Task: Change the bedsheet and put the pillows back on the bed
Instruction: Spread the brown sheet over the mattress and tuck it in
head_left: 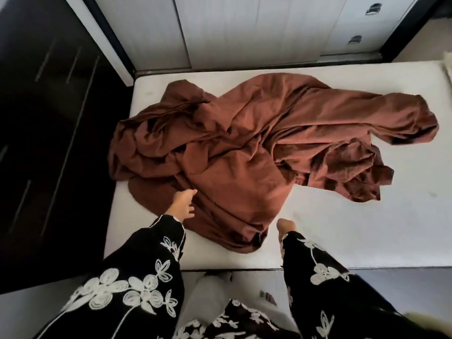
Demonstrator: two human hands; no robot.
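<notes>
Brown sheet (256, 152) heaped in loose folds on a bare white mattress (342, 228), bunched toward the left and middle — one lobe flung out to the right, a crumpled corner just below it. Left side of the heap spilling right up to the mattress's left edge, hard against a dark cabinet (49, 118). Wide bare stretch open along the near right; a thin strip clear at the far edge, under white wardrobe doors (244, 28). Near edge of the mattress free, floor (403, 289) below it.

Left hand (182, 204) stretched forward from a black embroidered sleeve (137, 277), palm down on the sheet's near left fold, fingers loosely curled — touching cloth, nothing clearly pinched. Right hand (285, 227) low just beside the sheet's near tip, fingers folded under and mostly hidden by the wrist; grip impossible to tell.
</notes>
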